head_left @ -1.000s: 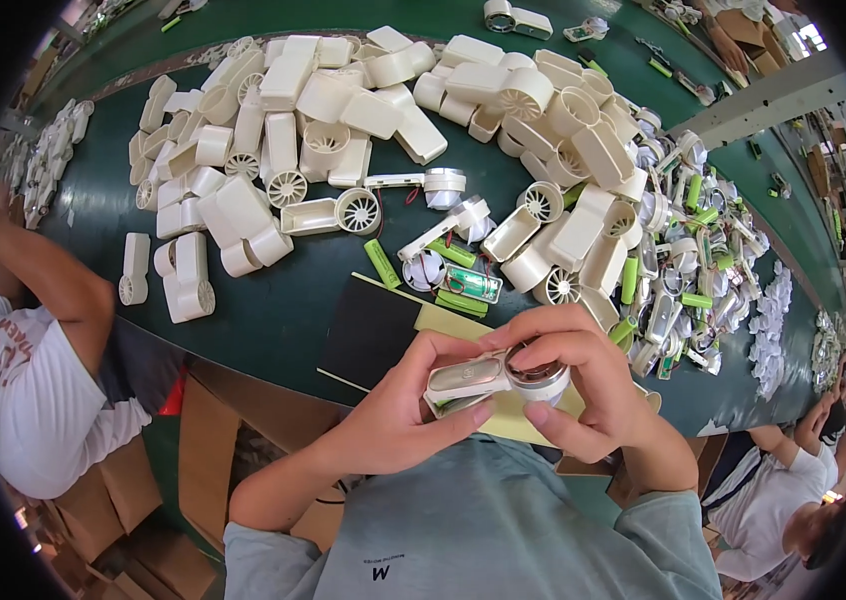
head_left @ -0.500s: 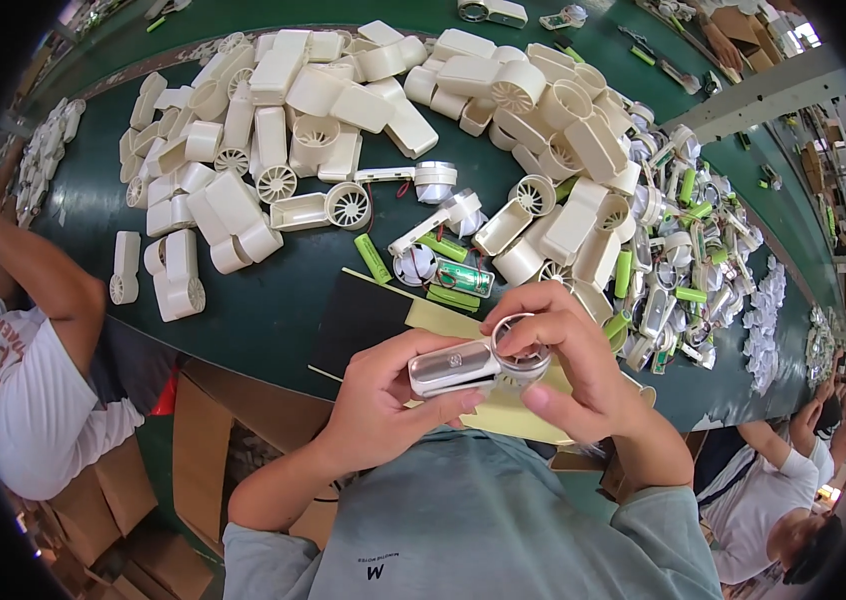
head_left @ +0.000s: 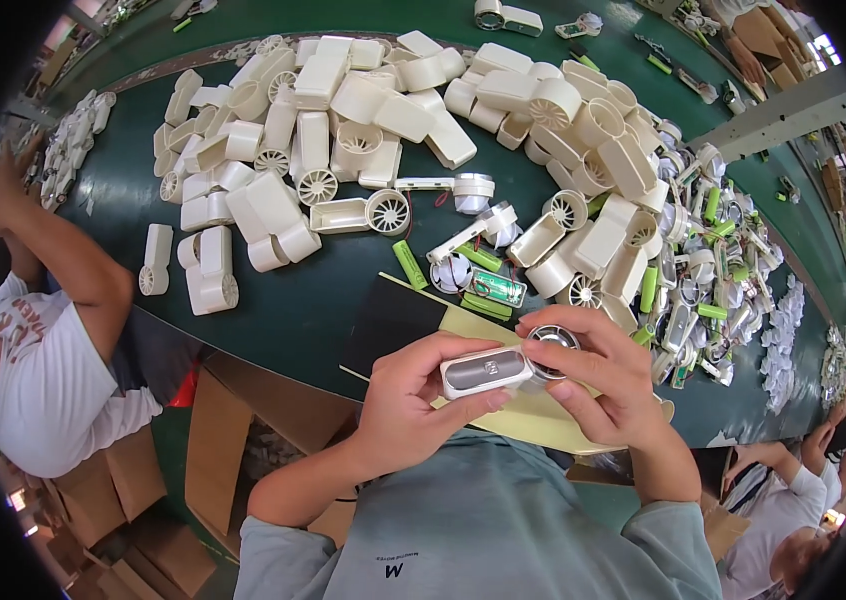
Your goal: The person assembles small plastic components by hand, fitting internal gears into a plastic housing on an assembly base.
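Observation:
A small white handheld fan (head_left: 486,372) with a grey front panel and a round head is held level above a yellow sheet (head_left: 533,425). My left hand (head_left: 405,395) is closed round its handle end, thumb along the lower edge. My right hand (head_left: 608,380) grips the round head (head_left: 553,345), fingers over the top rim and thumb below. The fingers partly hide the head. Just beyond my hands lie a green battery (head_left: 409,265), a green circuit board (head_left: 498,287) and white motor units (head_left: 473,192) with thin red wires.
Cream plastic fan housings (head_left: 373,110) are heaped across the green table (head_left: 273,340). At right is a pile of fan innards with green batteries (head_left: 713,205). A black pad (head_left: 393,320) lies by the yellow sheet. Another person (head_left: 53,360) sits at left, above cardboard boxes (head_left: 133,480).
The fan has turned in my hands, so its grey panel now faces up more squarely. The dark gap along its lower edge no longer shows. My right fingers have shifted across the round head.

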{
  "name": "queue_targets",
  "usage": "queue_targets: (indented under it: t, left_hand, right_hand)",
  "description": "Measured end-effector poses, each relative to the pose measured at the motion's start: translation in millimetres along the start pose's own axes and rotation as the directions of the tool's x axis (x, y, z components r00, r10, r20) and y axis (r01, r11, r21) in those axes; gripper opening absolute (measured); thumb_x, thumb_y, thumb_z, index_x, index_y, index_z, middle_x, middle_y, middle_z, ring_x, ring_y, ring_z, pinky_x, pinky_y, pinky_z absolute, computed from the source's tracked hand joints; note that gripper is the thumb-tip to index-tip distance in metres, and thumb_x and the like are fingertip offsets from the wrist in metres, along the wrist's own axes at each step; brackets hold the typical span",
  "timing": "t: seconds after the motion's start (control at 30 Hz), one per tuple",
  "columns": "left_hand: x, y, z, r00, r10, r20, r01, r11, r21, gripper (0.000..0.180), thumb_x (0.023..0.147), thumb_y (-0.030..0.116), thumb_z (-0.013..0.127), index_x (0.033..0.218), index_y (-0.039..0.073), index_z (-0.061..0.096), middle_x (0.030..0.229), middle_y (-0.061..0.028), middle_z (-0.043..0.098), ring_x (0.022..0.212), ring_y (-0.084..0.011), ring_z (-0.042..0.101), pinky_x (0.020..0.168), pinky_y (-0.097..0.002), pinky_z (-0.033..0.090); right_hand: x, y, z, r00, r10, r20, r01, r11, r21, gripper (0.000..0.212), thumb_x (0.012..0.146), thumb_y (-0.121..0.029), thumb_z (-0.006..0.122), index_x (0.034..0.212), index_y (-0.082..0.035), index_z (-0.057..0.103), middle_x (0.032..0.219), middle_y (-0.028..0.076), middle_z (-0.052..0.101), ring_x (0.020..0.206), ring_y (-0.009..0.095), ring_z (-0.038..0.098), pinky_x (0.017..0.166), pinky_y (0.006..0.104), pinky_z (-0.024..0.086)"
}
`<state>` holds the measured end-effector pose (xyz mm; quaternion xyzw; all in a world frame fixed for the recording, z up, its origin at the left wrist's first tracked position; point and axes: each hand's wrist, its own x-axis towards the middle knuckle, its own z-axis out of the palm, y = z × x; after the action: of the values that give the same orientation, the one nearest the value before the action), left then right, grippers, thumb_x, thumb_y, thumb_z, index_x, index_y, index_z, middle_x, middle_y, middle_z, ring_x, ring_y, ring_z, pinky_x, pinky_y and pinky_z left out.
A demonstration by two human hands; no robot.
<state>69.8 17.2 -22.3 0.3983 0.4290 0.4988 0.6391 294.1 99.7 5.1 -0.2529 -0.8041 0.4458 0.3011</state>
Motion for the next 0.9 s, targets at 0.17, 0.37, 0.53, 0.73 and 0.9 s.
queue_targets:
  t: [0.17, 0.37, 0.53, 0.73, 0.9]
  left_hand:
    - [2.5, 4.5, -0.3, 0.998, 0.07, -0.001, -0.069, 0.998, 0.003, 0.039, 0.093, 0.003, 0.075, 0.129, -0.004, 0.062, 0.118, -0.0111, 0.069, 0.106, -0.0144, 0.069, 0.089, -0.027, 0.059]
    - [2.7, 13.3, 2.5, 0.998, 0.053, 0.017, -0.053, 0.999, 0.011, 0.04, 0.094, 0.009, 0.076, 0.129, -0.005, 0.062, 0.122, -0.0137, 0.069, 0.108, -0.0153, 0.068, 0.089, -0.0283, 0.058]
    - [4.2, 15.0, 0.9, 0.991, 0.123, 0.046, -0.128, 0.986, 0.11, 0.036, 0.096, -0.001, 0.069, 0.13, -0.009, 0.059, 0.128, -0.017, 0.068, 0.113, -0.0191, 0.068, 0.094, -0.0317, 0.058]
    - [14.0, 17.5, 5.6, 0.878, 0.445, 0.175, -0.47, 0.741, 0.479, 0.043, 0.084, -0.001, 0.079, 0.124, -0.003, 0.064, 0.132, -0.0222, 0.064, 0.113, -0.0269, 0.069, 0.092, -0.0339, 0.057]
    - [12.9, 10.9, 12.9, 0.933, 0.333, 0.138, -0.359, 0.829, 0.429, 0.05, 0.081, 0.011, 0.085, 0.124, 0.001, 0.062, 0.13, -0.019, 0.062, 0.109, -0.0299, 0.068, 0.088, -0.0371, 0.057]
  right_hand:
    - [-0.7, 2.4, 4.5, 0.999, -0.038, -0.031, 0.038, 0.999, 0.011, 0.035, 0.092, 0.001, 0.063, 0.127, 0.004, 0.069, 0.131, 0.024, 0.058, 0.111, 0.033, 0.066, 0.091, 0.0399, 0.058]
    - [-5.7, 2.4, 7.4, 0.994, -0.07, -0.085, 0.077, 0.994, 0.082, 0.036, 0.093, 0.003, 0.061, 0.128, 0.007, 0.067, 0.132, 0.03, 0.056, 0.116, 0.038, 0.064, 0.097, 0.0433, 0.056]
    - [-5.8, 4.7, 4.4, 0.992, -0.115, -0.046, 0.114, 0.993, -0.034, 0.033, 0.098, -0.009, 0.059, 0.129, 0.001, 0.066, 0.132, 0.03, 0.056, 0.117, 0.042, 0.064, 0.097, 0.0484, 0.055]
    - [12.1, -9.9, 20.4, 0.937, 0.202, -0.284, -0.075, 0.913, 0.4, 0.037, 0.1, -0.015, 0.056, 0.134, 0.0, 0.058, 0.128, 0.022, 0.058, 0.118, 0.032, 0.063, 0.095, 0.0403, 0.053]
    - [17.2, -8.7, 18.3, 0.92, 0.246, -0.307, -0.24, 0.969, 0.058, 0.042, 0.106, -0.021, 0.044, 0.082, 0.003, 0.07, 0.082, 0.013, 0.068, 0.073, 0.02, 0.061, 0.066, 0.0321, 0.045]
